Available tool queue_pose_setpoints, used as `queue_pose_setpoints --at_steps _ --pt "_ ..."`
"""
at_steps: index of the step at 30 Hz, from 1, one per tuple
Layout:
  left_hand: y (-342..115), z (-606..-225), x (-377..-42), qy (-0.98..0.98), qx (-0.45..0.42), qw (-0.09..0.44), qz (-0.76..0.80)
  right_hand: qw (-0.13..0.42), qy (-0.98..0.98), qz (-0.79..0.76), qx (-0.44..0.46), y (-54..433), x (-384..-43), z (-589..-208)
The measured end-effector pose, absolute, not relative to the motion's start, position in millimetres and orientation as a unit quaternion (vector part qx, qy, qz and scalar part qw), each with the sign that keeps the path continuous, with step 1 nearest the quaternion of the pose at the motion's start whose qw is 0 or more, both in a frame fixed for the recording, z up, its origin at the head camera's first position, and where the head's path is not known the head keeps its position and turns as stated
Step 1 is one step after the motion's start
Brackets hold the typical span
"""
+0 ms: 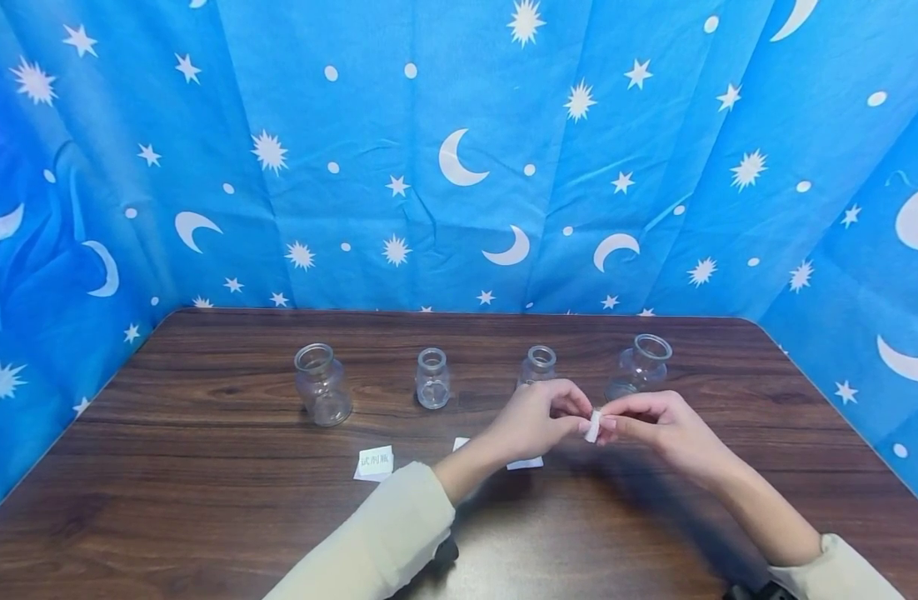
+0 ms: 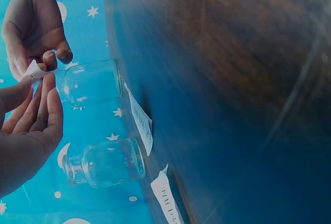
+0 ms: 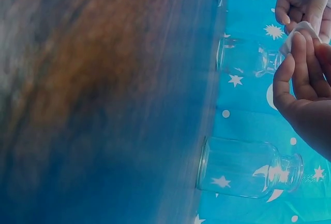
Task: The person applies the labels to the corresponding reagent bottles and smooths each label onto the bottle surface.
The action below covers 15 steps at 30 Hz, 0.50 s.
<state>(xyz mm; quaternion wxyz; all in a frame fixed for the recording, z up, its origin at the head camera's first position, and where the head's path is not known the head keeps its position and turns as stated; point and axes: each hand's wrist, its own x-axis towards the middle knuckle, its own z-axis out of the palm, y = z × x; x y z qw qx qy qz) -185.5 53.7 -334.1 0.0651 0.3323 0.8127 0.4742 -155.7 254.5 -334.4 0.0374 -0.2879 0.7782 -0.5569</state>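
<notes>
- At the back and both sides, blue fabric backdrop (image 1: pixel 466 100) printed with white moons, stars and dots.
- In front of it, dark wood-grain table (image 1: pixel 167 508) with rounded far corners.
- From the lower left, forearm in pale left sleeve (image 1: pixel 376 537), angled up and inward; from the lower right, bare forearm above pale right sleeve (image 1: pixel 841 568), angled inward the opposite way.
- Above the table, near its right-hand bottles, left hand (image 1: pixel 536 417) with thumb and forefinger pinching one side of a paper slip (image 1: pixel 592 426), back of the hand turned up.
- Facing it, right hand (image 1: pixel 665 429) pinching the other side of the same slip, thumb below forefinger; slip thus right between both sets of fingertips, off the tabletop.
- Beyond the hands, in a spaced row, four upright clear glass bottles: wide-necked leftmost bottle (image 1: pixel 326 390), smaller second bottle (image 1: pixel 432 383), third bottle (image 1: pixel 540 364) partly behind the left hand, wide-mouthed rightmost bottle (image 1: pixel 642 367) behind the right.
- Nearer than the bottles, folded white left card (image 1: pixel 375 461) bearing handwritten characters; farther right, white right card (image 1: pixel 526 464), partly hidden by the left arm.
- Smallest, the slip itself: white, folded or bent, narrow from above, partly covered by fingers.
</notes>
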Motion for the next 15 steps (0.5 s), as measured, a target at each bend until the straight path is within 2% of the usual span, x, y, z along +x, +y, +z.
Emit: queue_pose_setpoints --at_steps 7,15 --pt "55.3 -335.2 -183.1 0.817 0.333 0.059 0.466 0.034 0.783 -0.55 -0.287 256.1 -155.4 -334.3" --pt "56.7 -336.1 -182.0 0.829 0.348 0.025 0.437 0.028 0.79 -0.535 -0.297 253.8 -155.5 -335.2"
